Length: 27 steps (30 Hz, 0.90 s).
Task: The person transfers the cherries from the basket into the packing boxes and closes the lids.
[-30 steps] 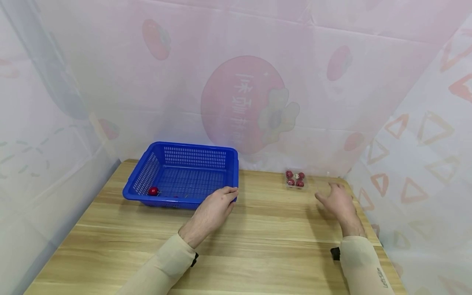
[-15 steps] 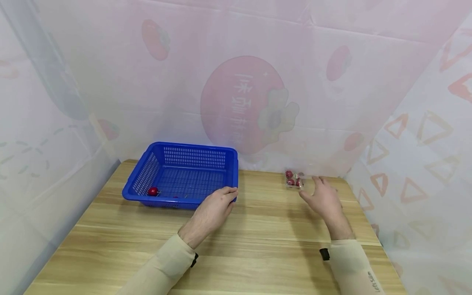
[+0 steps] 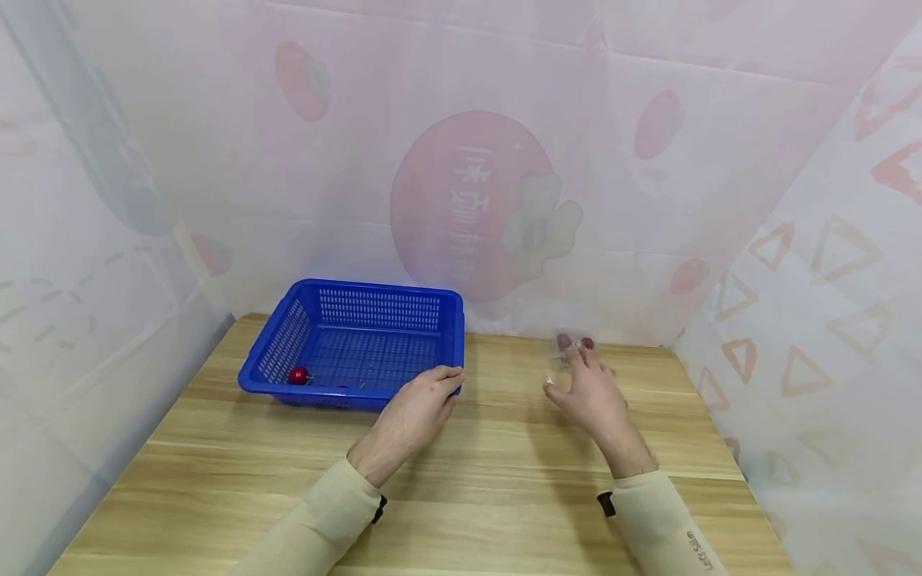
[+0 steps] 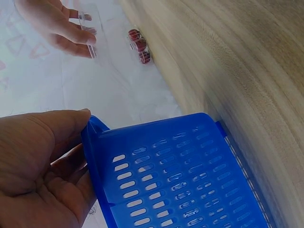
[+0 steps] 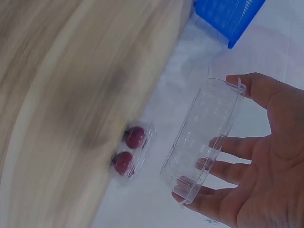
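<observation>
My left hand [image 3: 418,406] grips the near right corner rim of a blue plastic basket [image 4: 166,123], thumb above and fingers curled beneath in the left wrist view. A red cherry-like fruit [image 3: 298,375] with a stem lies inside at the near left; a second red bit is mostly hidden by the rim. Between thumb and fingertips, my right hand [image 5: 266,147] holds a clear plastic box [image 5: 202,133] with no fruit visible in it, raised above the table. Behind it, a similar clear box [image 5: 145,137] of dark red fruits [image 5: 124,163] stands on the table, partly covered by that hand in the head view.
The wooden table [image 3: 475,496] meets a pink printed curtain [image 3: 619,200] at the back. White printed sheets [image 3: 814,336] close off both sides. The basket takes up the table's back left, and the fruit box stands at the back right.
My right hand has moved left with the clear box, from the table's right side to in front of the fruit box. My left hand and the basket have stayed put.
</observation>
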Tool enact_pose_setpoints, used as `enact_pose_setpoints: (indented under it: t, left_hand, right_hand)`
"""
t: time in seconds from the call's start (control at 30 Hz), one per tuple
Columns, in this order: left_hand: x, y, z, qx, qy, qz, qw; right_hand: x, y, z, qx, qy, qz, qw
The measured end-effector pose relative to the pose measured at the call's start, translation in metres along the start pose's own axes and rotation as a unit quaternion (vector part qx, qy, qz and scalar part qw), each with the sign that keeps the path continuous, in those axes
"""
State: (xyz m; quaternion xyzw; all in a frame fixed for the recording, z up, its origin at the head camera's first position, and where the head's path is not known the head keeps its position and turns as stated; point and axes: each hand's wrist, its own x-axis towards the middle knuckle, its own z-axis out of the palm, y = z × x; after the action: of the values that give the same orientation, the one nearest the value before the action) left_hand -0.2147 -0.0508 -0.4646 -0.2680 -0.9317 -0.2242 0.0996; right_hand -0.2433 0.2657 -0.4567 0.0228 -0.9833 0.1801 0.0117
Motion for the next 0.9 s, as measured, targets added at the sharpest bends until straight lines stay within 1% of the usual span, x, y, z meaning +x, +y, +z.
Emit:
enact_pose_setpoints:
  t: [0.33,0.47,0.67,0.9]
  left_hand:
    - [0.0,0.0,0.001,-0.006,0.002,-0.004,1.0]
    - [0.0,0.0,0.001,-0.007,0.003,-0.004,1.0]
    - [0.0,0.0,0.0,-0.009,0.001,-0.005,0.9999]
    - [0.0,0.0,0.0,-0.009,0.0,-0.006,0.9999]
  right_hand:
    - [-0.003,-0.022,0.023,-0.012,-0.01,-0.015,1.0]
    - [-0.003,-0.027,0.032,-0.017,-0.018,-0.017,1.0]
    - [-0.007,-0.033,0.038,-0.025,-0.038,-0.008,0.999]
    - [-0.006,-0.033,0.045,-0.033,-0.054,-0.012,0.998]
